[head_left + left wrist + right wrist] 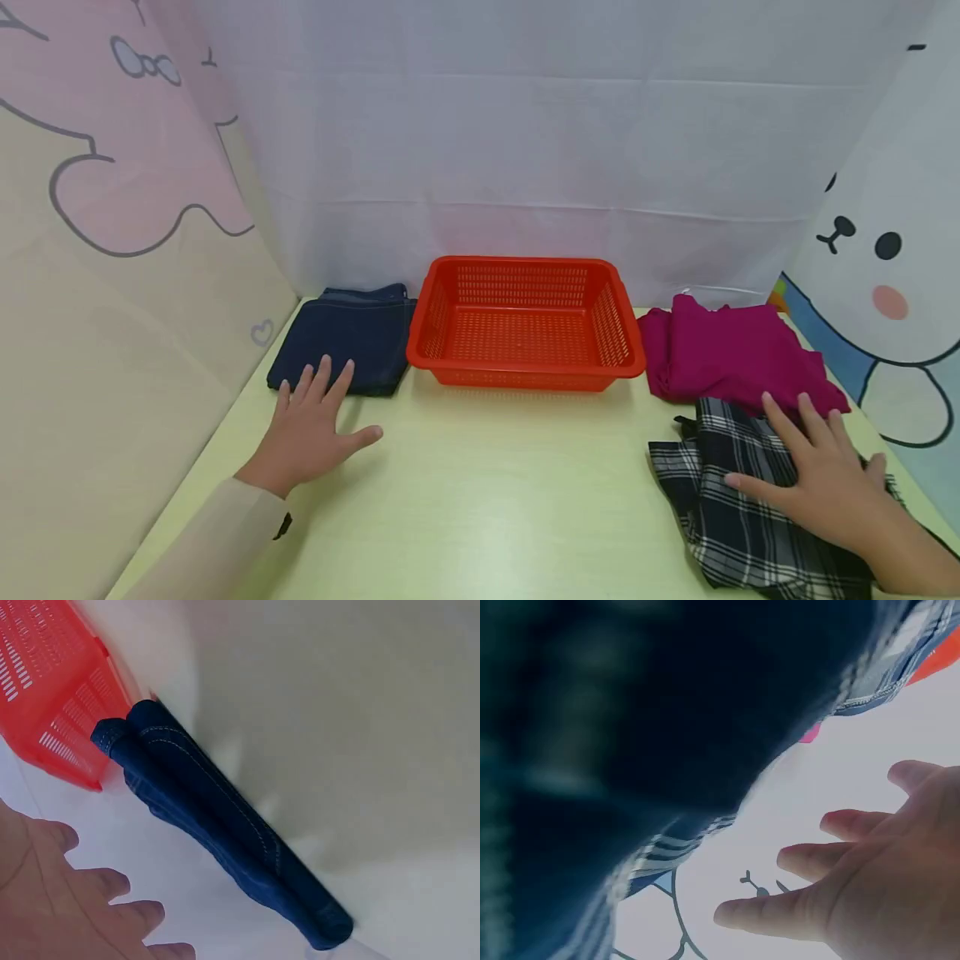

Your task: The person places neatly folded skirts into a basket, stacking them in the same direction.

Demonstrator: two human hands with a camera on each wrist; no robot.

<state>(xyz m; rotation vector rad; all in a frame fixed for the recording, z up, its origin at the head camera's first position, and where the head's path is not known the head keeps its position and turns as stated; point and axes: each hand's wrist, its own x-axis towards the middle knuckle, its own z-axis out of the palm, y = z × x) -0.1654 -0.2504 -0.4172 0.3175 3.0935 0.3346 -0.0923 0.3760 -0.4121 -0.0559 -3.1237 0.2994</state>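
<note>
Basket [525, 377]: mid far edge of the table [480, 483], perhaps for either hand's reach
Jeans [330, 337]: far left corner, folded, likely to lie flat
Pink cloth [738, 350]: far right corner
Plaid cloth [738, 533]: right edge, nearer
Left hand [307, 433]: near jeans, fingers spread, holding nothing
Right hand [832, 492]: over plaid, fingers spread, holding nothing

Bare left grip [306, 435]; plain, pale beige sleeve [213, 542]; small black tab [282, 526] at the inner cuff [258, 497]
</note>
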